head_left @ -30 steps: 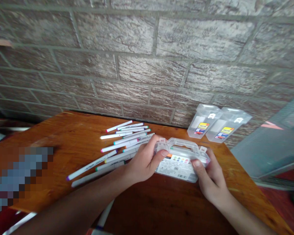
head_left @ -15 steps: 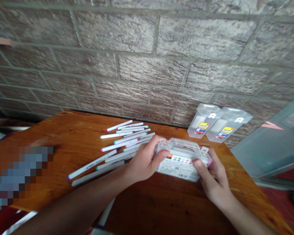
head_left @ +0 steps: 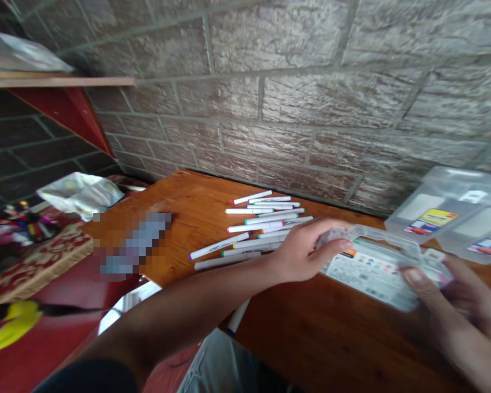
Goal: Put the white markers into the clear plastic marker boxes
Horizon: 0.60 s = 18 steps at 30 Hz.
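Note:
Between my two hands I hold a clear plastic marker case (head_left: 372, 273) with a handle and a printed label, low over the wooden table (head_left: 311, 338). My left hand (head_left: 306, 248) grips its left end, thumb on the front. The right end is in my right hand (head_left: 454, 305), its thumb pressed on the label side; my right fingers are partly hidden behind the case. Several white markers (head_left: 265, 225) with coloured ends lie in a loose pile just left of my left hand. One more marker (head_left: 239, 316) lies near the table's front edge, below my left forearm.
Two clear plastic containers (head_left: 429, 202) with yellow labels stand at the back right against the brick wall (head_left: 303, 98). A blurred-out item (head_left: 137, 245) lies on the table's left side. Further left are a shelf (head_left: 57, 82), a crumpled bag (head_left: 79, 194) and a patterned cushion (head_left: 36, 262).
The view has turned left, so the markers, case and containers sit further right in the picture. The shelf and bag have come into sight. Both hands keep their hold on the case.

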{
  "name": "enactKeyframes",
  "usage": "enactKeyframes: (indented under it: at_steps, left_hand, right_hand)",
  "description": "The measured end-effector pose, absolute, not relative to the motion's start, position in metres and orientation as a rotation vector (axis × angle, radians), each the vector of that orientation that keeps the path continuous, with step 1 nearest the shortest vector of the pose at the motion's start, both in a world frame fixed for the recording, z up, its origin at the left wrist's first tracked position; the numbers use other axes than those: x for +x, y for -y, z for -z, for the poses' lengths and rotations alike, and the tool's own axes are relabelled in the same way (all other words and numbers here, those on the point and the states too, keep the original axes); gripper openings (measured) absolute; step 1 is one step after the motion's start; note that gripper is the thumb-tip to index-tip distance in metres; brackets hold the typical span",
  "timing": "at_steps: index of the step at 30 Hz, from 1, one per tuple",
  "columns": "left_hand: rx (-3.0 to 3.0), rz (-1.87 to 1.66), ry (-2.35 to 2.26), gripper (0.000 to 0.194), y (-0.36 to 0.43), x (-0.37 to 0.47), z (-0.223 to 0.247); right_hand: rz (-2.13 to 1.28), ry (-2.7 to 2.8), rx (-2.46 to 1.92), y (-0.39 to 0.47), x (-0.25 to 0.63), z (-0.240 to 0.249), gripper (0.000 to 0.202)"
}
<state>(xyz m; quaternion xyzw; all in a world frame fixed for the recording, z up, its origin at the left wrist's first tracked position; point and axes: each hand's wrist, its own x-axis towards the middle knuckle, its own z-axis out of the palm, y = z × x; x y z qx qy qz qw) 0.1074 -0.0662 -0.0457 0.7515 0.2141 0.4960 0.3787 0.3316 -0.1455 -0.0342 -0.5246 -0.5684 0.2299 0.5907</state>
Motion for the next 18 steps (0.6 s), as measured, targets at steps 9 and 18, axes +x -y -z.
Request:
enactKeyframes:
  at_steps: [9, 18]
  left_hand:
    - [1.511, -1.26, -0.522, 0.036, 0.067, 0.114, 0.048]
    - [1.616, -1.39, -0.623, 0.023, 0.07, 0.11, 0.046]
  right_hand:
    - [-0.412, 1.227, -1.285, 0.138, 0.331, 0.047, 0.038]
    - [-0.395, 1.329, -1.14, 0.141, 0.327, 0.043, 0.023]
